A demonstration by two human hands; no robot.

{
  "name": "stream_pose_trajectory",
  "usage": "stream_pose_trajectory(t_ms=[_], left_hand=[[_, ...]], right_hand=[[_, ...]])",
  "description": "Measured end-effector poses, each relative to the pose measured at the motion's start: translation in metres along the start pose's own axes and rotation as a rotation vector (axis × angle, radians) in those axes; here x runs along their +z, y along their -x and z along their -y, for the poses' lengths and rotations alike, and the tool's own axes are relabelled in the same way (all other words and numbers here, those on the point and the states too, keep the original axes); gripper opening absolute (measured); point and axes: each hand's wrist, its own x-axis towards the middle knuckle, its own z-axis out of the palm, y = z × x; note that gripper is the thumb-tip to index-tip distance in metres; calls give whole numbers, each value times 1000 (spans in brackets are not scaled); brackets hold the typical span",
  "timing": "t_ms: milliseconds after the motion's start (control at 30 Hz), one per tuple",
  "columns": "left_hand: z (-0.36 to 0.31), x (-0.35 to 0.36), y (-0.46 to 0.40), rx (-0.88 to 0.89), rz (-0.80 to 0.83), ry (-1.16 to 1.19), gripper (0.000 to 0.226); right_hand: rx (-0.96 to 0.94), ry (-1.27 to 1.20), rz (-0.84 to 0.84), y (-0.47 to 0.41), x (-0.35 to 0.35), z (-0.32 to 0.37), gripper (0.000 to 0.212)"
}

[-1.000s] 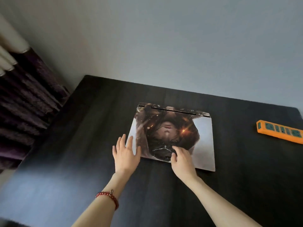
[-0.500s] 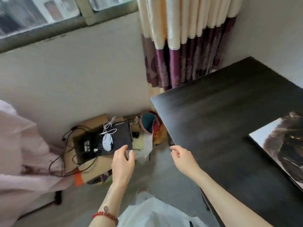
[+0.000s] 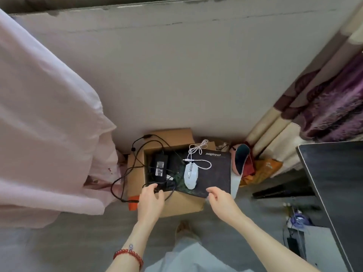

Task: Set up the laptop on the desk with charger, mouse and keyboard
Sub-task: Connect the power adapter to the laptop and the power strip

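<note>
Both hands are low over a cardboard box (image 3: 177, 205) on the floor, w/ the gear stacked in it, prob. so it can all be lifted out in one go.

Left hand (image 3: 150, 201): fingers (image 3: 151, 188) loosely curled & a bit spread, tips at the black charger cable (image 3: 125, 173) where it loops over the box's near edge. Touching or just short of it – can't tell; no firm pinch visible. Charger brick (image 3: 161, 167) lies just beyond those fingertips, inside the box, its cord spilling out over the side.

Right hand (image 3: 221, 201): fingers (image 3: 213, 191) slightly spread, thumb apart, at the near corner of a dark mouse pad (image 3: 214, 171). Looks about to take that corner; not clamped yet.

White mouse (image 3: 190, 173) sits on the pad, just beyond & between the two hands, w/ its cord (image 3: 199, 152) tied in a bundle, so it'd ride along if the pad stays level.

Counter (image 3: 337, 185) is well off to the right of the right hand. No keyboard or laptop in view.

Judgement: fetch step, early in the task. Risk: mouse slides off a tilted pad; loose cable snags on the box flap.
</note>
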Motion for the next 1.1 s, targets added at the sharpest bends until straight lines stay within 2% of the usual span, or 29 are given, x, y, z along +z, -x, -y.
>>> stream_pose_trajectory(t_ms=[133,267,333,433,500,600,667,733,833,900,967,1033,1100], left_hand=[[10,-1,-90,61,29,-165,45],[20,31,-169,273,170,-473,67],[33,56,-199,252,270,-545,83],[51,95,-218,112,483,-638,116],[59,118,-217,118,509,-802,124],[60,137,-206,77,384,-972,108],[59,137,-203,52,267,-938,76],[59,127,-204,99,186,-923,48],[63,100,-204,201,65,-870,34],[68,91,-207,311,-43,-798,40],[73,76,-208,337,-91,-663,41],[77,62,-209,318,-101,-513,36],[81,49,-210,281,-94,-427,33]], right_hand=[[-25,86,-12,-74,22,32,35],[-82,127,-61,-155,39,40,38],[-131,179,-82,-193,51,35,39],[-204,248,-89,-236,70,23,44],[-261,284,-88,-259,81,17,48],[-323,348,-40,-286,96,11,52],[-316,405,10,-301,103,13,56],[-290,547,36,-315,112,18,62],[-260,692,75,-327,125,30,60],[-215,598,72,-330,130,31,44],[-134,366,97,-332,135,37,32],[-45,172,152,-336,142,47,38],[45,30,199,-340,151,62,59]])
